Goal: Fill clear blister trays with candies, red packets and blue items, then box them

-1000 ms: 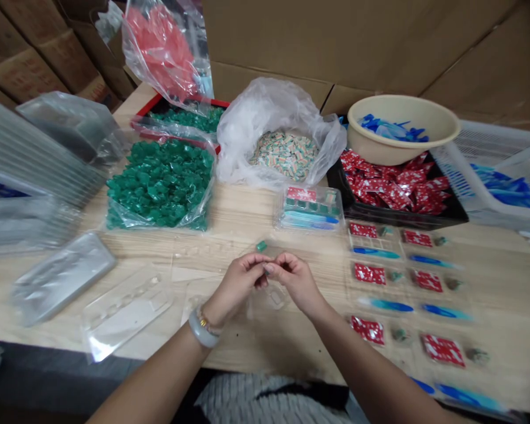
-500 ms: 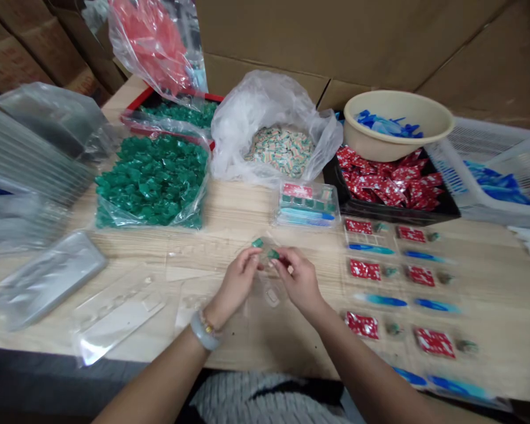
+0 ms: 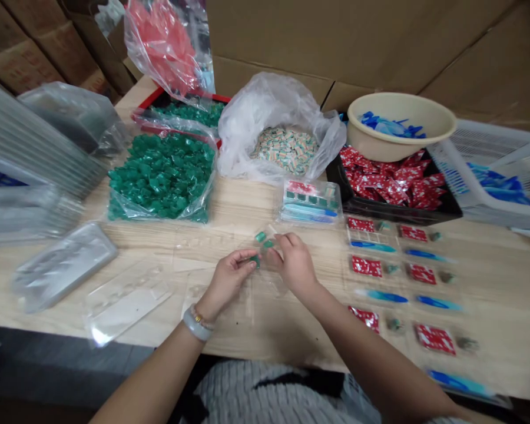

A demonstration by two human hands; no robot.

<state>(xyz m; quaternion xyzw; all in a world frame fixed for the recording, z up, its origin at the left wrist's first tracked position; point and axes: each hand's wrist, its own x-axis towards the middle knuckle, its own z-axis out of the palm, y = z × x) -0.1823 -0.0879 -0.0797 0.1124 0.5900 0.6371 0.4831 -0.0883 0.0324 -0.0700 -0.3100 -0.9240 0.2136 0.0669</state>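
Note:
Near the table's middle, both hands are at a clear plastic tray (image 3: 271, 280), blurred and hard to outline. My left hand (image 3: 229, 278) pinches a small green piece (image 3: 255, 259) at the tray's left side. My right hand (image 3: 297, 264) is closed at the tray's right edge, its thumb next to another green piece (image 3: 268, 243). A third green piece (image 3: 260, 236) lies just beyond the fingertips. Whether the right fingers also hold a piece is hidden. Empty clear blister trays (image 3: 128, 297) lie to the left of my left hand.
Behind are a bag of green pieces (image 3: 161, 176), a bag of striped pieces (image 3: 287, 150), and a filled pack (image 3: 310, 203). A beige basin (image 3: 400, 147) rests over red packets (image 3: 393, 185) in a black tray. Several filled packs (image 3: 435, 338) line the right; stacked trays (image 3: 39, 141) stand left.
My right hand has turned and its fingers have moved onto the tray's edge. Three green pieces show now where two showed before. The view has shifted slightly, moving the left-side things rightward.

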